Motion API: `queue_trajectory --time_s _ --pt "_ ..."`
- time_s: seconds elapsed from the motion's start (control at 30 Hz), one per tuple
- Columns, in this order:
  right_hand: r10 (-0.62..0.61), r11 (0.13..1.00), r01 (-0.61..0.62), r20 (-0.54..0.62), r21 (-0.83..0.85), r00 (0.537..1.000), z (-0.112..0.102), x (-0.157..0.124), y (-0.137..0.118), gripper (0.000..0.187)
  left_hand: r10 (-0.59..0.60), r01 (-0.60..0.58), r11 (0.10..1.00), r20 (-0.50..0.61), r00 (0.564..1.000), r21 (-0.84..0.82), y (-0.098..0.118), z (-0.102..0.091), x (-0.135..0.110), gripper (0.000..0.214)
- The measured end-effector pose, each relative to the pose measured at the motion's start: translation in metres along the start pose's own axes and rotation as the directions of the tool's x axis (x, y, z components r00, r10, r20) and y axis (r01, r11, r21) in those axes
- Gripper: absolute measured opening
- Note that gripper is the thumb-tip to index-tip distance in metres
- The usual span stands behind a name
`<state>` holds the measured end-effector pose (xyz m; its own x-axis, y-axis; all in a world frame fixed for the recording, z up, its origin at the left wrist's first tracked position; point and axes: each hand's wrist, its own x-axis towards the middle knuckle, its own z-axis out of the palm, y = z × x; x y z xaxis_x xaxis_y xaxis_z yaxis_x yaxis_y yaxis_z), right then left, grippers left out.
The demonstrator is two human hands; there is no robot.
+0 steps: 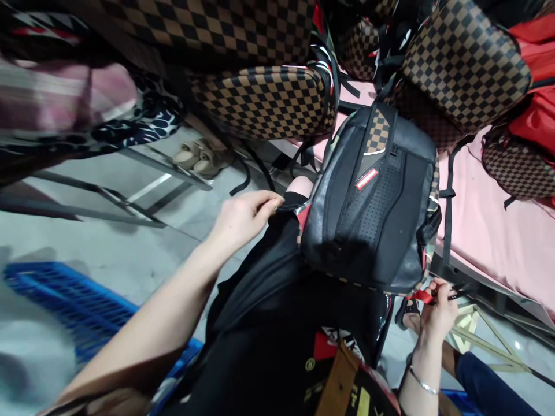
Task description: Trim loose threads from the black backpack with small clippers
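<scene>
Resting on your lap, the black backpack (376, 199) lies back-side up, its perforated padding and a small red label facing you, its top end pointing away toward the pink table (498, 242). Your right hand (436, 309) sits at the bag's near right corner, fingers pinched closed around a thin red tab or strap end; something dark and slim also sticks out of that grip, but you cannot tell what it is. Your left hand (245, 216) is at the bag's left edge, fingers curled loosely with the tips pressed on dark fabric beside the corner; whether it grips the bag itself or only the cloth next to it is not clear.

The step in hand looks like finishing or checking work at that lower corner, with the left hand steadying the bag. A next move would probably call for keeping the bag from sliding off your knee while the pinched tab is worked, so hold the left side firm and keep the strap taut rather than slack.

Around you, brown checkered bags (264, 101) are piled on the table and above it, one red bag (537, 110) at the far right. A blue crate (73, 306) stands on the floor at your left, and a pair of pale sandals (197, 159) lies under the table.
</scene>
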<state>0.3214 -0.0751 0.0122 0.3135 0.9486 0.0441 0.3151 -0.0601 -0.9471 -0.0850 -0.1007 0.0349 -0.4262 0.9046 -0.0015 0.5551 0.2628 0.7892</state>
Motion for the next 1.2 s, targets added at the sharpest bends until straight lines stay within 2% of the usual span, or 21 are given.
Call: queue_trajectory --time_s 0.1,0.13,0.2,0.27,0.33,0.4,0.47,0.53,0.6,0.67,0.7,0.8,0.87,1.07,1.2 --pt "-0.049 0.999 0.049 -0.064 -0.004 0.997 0.008 -0.009 -0.012 0.022 0.005 0.034 0.946 0.119 0.993 -0.323 0.026 0.019 -0.017 0.026" --pt "-0.044 0.999 0.046 -0.095 0.016 0.995 0.011 -0.013 -0.018 0.021 0.033 0.032 0.924 0.163 0.986 -0.38 0.033 0.026 -0.023 0.027" --pt "-0.043 0.999 0.046 -0.177 0.011 0.983 0.019 -0.023 -0.032 0.019 0.098 -0.019 0.933 0.205 0.974 -0.359 0.044 0.039 -0.033 0.031" --pt "-0.052 0.997 0.041 -0.198 -0.062 0.979 0.029 -0.034 -0.048 0.023 0.132 -0.081 0.967 0.204 0.97 -0.24 0.049 0.051 -0.04 0.044" --pt "-0.056 0.987 0.041 -0.092 -0.159 0.994 0.04 -0.044 -0.064 0.025 0.102 -0.067 0.986 0.233 0.967 -0.154 0.051 0.061 -0.044 0.057" --pt "-0.057 0.974 0.08 0.113 -0.213 0.992 0.054 -0.051 -0.078 0.025 0.044 0.0 0.985 0.248 0.968 -0.173 0.052 0.065 -0.046 0.061" --pt "-0.106 0.958 0.18 0.305 -0.224 0.947 0.067 -0.054 -0.089 0.026 -0.002 0.077 0.952 0.244 0.97 -0.298 0.054 0.064 -0.048 0.062" --pt "-0.201 0.934 0.304 0.428 -0.188 0.881 0.08 -0.053 -0.097 0.029 -0.043 0.164 0.874 0.265 0.963 -0.457 0.058 0.057 -0.048 0.062" --pt "-0.299 0.899 0.415 0.496 -0.14 0.815 0.091 -0.05 -0.102 0.028 -0.073 0.266 0.788 0.344 0.936 -0.556 0.063 0.049 -0.048 0.052" --pt "-0.389 0.852 0.512 0.528 -0.105 0.755 0.1 -0.046 -0.105 0.023 -0.098 0.317 0.747 0.375 0.922 -0.584 0.068 0.041 -0.049 0.04" --pt "-0.434 0.825 0.558 0.53 -0.093 0.729 0.104 -0.044 -0.106 0.02 -0.11 0.306 0.751 0.346 0.932 -0.586 0.069 0.039 -0.05 0.037" --pt "-0.545 0.74 0.669 0.518 -0.074 0.66 0.112 -0.04 -0.106 0.015 -0.121 0.195 0.814 0.168 0.978 -0.547 0.07 0.036 -0.051 0.039" --pt "-0.579 0.694 0.715 0.524 -0.085 0.624 0.115 -0.037 -0.106 0.015 -0.103 0.146 0.863 0.115 0.988 -0.484 0.066 0.037 -0.053 0.041" --pt "-0.541 0.639 0.761 0.638 -0.111 0.548 0.122 -0.035 -0.107 0.018 -0.071 0.117 0.914 0.131 0.989 -0.388 0.061 0.038 -0.054 0.04" --pt "-0.54 0.651 0.754 0.648 -0.083 0.537 0.127 -0.035 -0.11 0.018 -0.082 0.139 0.894 0.149 0.985 -0.426 0.063 0.037 -0.055 0.04"
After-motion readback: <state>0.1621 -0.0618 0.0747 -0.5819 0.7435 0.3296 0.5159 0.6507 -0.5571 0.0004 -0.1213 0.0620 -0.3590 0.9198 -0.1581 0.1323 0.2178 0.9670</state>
